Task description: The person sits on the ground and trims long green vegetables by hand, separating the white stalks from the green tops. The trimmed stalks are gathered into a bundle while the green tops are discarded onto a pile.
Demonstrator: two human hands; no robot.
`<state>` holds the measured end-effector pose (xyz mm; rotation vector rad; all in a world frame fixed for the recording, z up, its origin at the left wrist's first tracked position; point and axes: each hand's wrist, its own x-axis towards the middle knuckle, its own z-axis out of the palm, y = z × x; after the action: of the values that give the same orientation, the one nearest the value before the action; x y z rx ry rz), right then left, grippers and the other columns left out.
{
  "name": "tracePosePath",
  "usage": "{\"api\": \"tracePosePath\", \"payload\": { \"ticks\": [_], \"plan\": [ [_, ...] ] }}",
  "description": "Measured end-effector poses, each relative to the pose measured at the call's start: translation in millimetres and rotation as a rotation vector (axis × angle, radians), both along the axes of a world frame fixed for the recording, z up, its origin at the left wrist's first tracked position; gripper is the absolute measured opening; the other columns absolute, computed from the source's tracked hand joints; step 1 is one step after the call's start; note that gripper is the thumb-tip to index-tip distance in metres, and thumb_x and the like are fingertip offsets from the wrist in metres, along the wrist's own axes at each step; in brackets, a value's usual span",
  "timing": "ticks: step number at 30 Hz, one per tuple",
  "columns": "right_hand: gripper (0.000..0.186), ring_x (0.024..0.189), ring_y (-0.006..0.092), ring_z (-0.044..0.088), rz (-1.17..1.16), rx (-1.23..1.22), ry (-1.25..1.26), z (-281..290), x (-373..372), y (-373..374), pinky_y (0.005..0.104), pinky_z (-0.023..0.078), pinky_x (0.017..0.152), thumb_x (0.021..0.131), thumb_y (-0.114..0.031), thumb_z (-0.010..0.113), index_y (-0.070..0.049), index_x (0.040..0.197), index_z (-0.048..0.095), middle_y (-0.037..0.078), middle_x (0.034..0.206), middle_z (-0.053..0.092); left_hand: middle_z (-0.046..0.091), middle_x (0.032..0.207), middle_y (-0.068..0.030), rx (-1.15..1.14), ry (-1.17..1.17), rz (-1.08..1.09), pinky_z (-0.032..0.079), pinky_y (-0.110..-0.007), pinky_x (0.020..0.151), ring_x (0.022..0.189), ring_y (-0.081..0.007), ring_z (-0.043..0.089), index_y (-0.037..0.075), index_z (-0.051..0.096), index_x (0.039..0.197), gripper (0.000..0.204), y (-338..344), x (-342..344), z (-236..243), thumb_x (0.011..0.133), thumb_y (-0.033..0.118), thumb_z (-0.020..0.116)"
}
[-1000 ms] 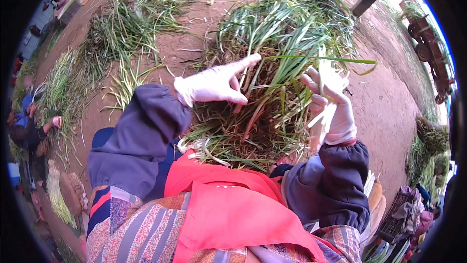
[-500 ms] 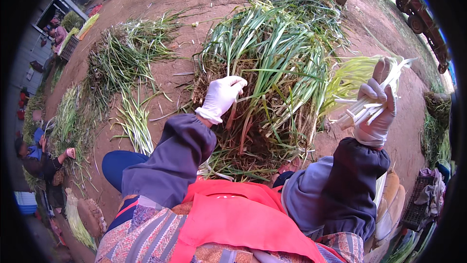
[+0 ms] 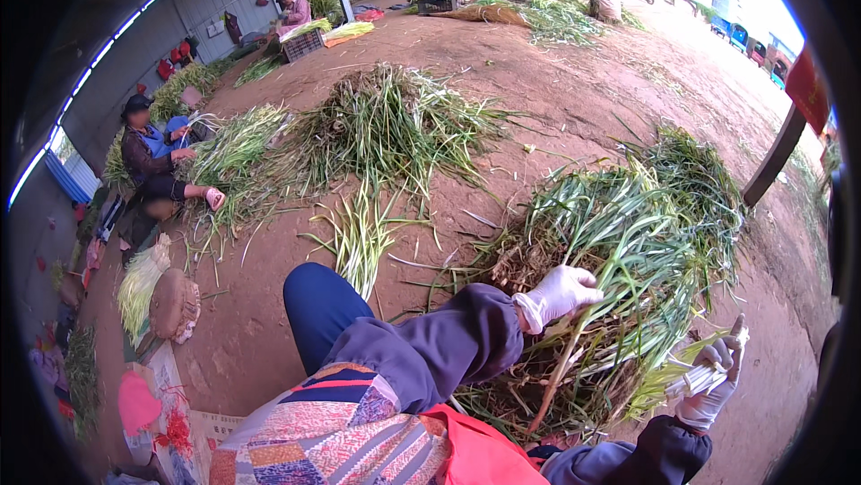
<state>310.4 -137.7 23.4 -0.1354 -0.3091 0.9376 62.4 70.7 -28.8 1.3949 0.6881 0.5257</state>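
Greens lie in loose heaps across the dirt ground (image 3: 574,82). From my remote seat I read it left to right. At the far left a seated person (image 3: 148,158) works beside a long pile (image 3: 242,140), and a wider pile (image 3: 386,122) spreads behind a small fan of stalks (image 3: 359,234) laid flat in the middle. Nearer me, the left hand (image 3: 560,292), in a white glove, is buried in the big heap (image 3: 628,243) just in front of my knee (image 3: 314,301). Its grip looks curled shut among the leaves, though I cannot tell which stalks it has. I judge it pins or sorts the heap so single stalks can be pulled free. The heap is tangled — green blades on top, brown roots and soil below. At the right, the right hand (image 3: 708,386) is clamped around a bundle (image 3: 686,379) of pale trimmed stalks, held clear of the dirt, probably to keep it clean.
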Motion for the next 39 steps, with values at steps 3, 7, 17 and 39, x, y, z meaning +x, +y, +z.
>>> {"api": "tracePosePath", "payload": {
  "ticks": [3, 7, 17, 39],
  "plan": [
    [0.057, 0.062, 0.005, 0.04, 0.0, 0.004, -0.059, 1.7, -8.7, 3.9, 0.0217, 0.038, 0.059, 0.093, -0.008, 0.053, -0.004, 0.144, 0.028, 0.001, 0.087, 0.053, 0.065, 0.08, -0.0002, -0.022, -0.57, -0.012, 0.047, -0.021, 0.055, 0.063, -0.0055, 0.057, 0.001, 0.063, 0.107, 0.023, 6.4, -11.5, 35.9, 0.086, 0.012, 0.067],
    [0.053, 0.06, 0.0039, 0.039, 0.011, -0.018, -0.064, 2.2, -22.7, 14.0, 0.021, 0.036, 0.056, 0.093, -0.009, 0.053, -0.005, 0.142, 0.031, -0.001, 0.08, 0.049, 0.064, 0.077, -0.0007, -0.11, -0.269, 0.063, 0.042, -0.021, 0.049, 0.057, -0.0052, 0.054, 0.002, 0.062, 0.105, 0.021, 11.1, -20.3, 29.4, 0.086, 0.012, 0.067],
    [0.049, 0.059, 0.0054, 0.037, 0.242, -0.149, -0.009, -22.2, -58.8, 39.5, 0.0233, 0.036, 0.056, 0.096, -0.013, 0.048, -0.01, 0.143, 0.033, -0.003, 0.074, 0.045, 0.063, 0.074, -0.0005, -0.293, -0.041, -0.011, 0.042, -0.02, 0.049, 0.054, -0.0066, 0.057, 0.003, 0.062, 0.095, 0.016, -19.3, -31.1, -34.8, 0.089, 0.018, 0.063],
    [0.07, 0.067, 0.012, 0.053, 0.156, -0.661, -0.206, -27.0, -123.2, 76.6, 0.025, 0.047, 0.06, 0.078, -0.005, 0.059, -0.01, 0.142, 0.032, 0.013, 0.112, 0.058, 0.064, 0.079, -0.0016, 0.24, 0.058, 0.176, 0.048, -0.021, 0.056, 0.065, -0.0062, 0.058, -0.001, 0.062, 0.103, 0.017, -42.4, -44.6, -10.3, 0.088, 0.006, 0.061]
  ]
}}
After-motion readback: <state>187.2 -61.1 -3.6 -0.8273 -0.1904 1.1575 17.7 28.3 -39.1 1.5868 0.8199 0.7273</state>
